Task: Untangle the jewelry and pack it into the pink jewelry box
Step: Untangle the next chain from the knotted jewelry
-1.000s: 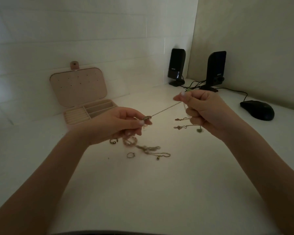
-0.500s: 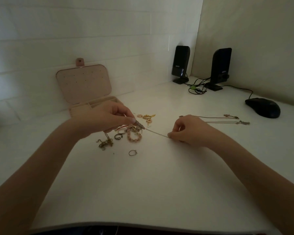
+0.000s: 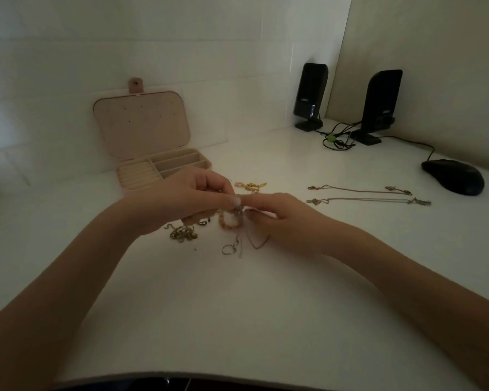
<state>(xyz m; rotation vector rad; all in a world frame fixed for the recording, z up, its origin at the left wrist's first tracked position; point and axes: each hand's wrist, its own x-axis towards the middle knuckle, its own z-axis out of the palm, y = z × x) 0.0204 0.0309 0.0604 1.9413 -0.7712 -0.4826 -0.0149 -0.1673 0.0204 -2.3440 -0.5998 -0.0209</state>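
Right hand (image 3: 277, 218) now meeting left hand (image 3: 187, 201), chain (image 3: 256, 241) pinched

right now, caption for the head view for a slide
Both hands pinch a tangled chain beside the open pink jewelry box.

The pink jewelry box (image 3: 164, 170) stands open at the back of the table, lid upright, its compartments bare. Just in front lies a loose cluster of jewelry: a beaded bracelet (image 3: 228, 220), a gold tangle (image 3: 182, 232), a small ring (image 3: 227, 249). Two thin chains (image 3: 367, 196) lie straightened side by side to the right.
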